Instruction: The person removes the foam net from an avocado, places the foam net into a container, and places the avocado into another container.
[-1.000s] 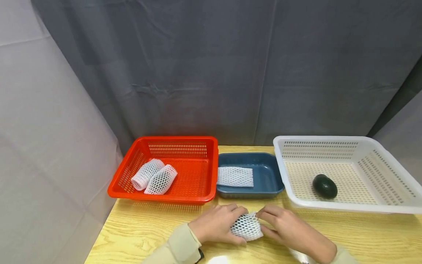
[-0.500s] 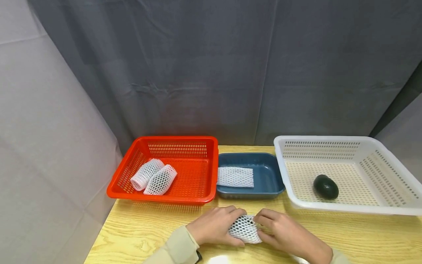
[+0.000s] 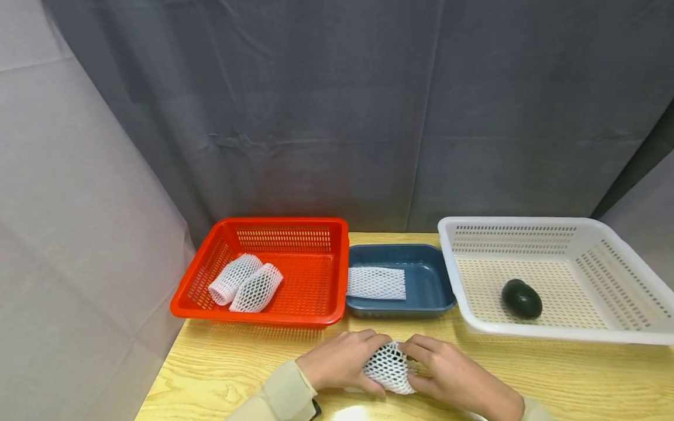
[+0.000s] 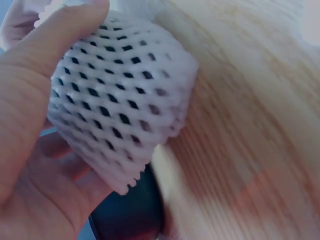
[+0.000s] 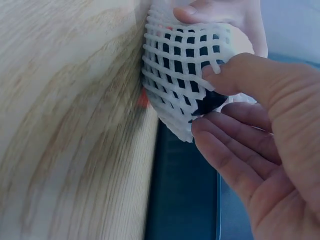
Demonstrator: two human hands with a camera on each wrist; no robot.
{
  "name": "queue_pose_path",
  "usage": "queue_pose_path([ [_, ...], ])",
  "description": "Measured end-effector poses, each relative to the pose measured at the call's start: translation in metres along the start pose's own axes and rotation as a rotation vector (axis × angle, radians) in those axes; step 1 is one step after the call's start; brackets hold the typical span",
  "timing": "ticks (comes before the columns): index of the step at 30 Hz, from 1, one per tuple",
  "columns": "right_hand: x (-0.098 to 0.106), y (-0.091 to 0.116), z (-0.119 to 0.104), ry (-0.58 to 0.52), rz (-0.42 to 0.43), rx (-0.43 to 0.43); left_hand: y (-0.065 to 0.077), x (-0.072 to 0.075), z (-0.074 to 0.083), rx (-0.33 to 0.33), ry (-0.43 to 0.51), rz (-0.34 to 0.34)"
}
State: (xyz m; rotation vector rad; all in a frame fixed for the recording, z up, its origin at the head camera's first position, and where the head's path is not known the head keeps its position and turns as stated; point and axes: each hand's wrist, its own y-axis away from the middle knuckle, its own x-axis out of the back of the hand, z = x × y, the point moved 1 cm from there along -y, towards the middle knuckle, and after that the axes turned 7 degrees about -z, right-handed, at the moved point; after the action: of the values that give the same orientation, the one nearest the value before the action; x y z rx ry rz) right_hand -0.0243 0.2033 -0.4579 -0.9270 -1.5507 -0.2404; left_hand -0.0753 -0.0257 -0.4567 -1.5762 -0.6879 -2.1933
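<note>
In the head view, a white foam net sleeve (image 3: 388, 368) lies low over the table between both hands. A dark avocado (image 5: 212, 103) fills it, its bare end showing at the sleeve's mouth in the right wrist view. My left hand (image 3: 341, 363) grips the sleeved fruit from the left, thumb on the near side and fingers over the far side. From the right, my right hand (image 3: 450, 374) pinches the sleeve's edge with thumb and fingertips, close beside that bare end. Mesh covers the rest of the fruit, which shows dark through the holes in the left wrist view.
A red basket (image 3: 258, 318) at the left holds two net-sleeved pieces (image 3: 256, 287). Behind the hands, a blue tray (image 3: 427, 286) carries a flat white foam net (image 3: 376, 283). One dark avocado (image 3: 521, 299) lies in the white basket (image 3: 558, 334) at right. Grey curtain (image 3: 316, 117) hangs behind.
The right hand has shifted slightly left, its fingers moving along the sleeve's edge. The sleeved avocado has turned a little and come slightly left and nearer. The left hand keeps its grip.
</note>
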Motion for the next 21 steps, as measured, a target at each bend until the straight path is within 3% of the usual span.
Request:
queue_pose_path([
  [11,-0.006,-0.006,-0.002,-0.014,0.007,0.002,0.001,0.001,0.001,0.002,-0.016,-0.014],
  [21,-0.016,-0.011,-0.006,-0.078,0.005,-0.072,0.0,-0.003,-0.004,-0.012,0.01,-0.006],
])
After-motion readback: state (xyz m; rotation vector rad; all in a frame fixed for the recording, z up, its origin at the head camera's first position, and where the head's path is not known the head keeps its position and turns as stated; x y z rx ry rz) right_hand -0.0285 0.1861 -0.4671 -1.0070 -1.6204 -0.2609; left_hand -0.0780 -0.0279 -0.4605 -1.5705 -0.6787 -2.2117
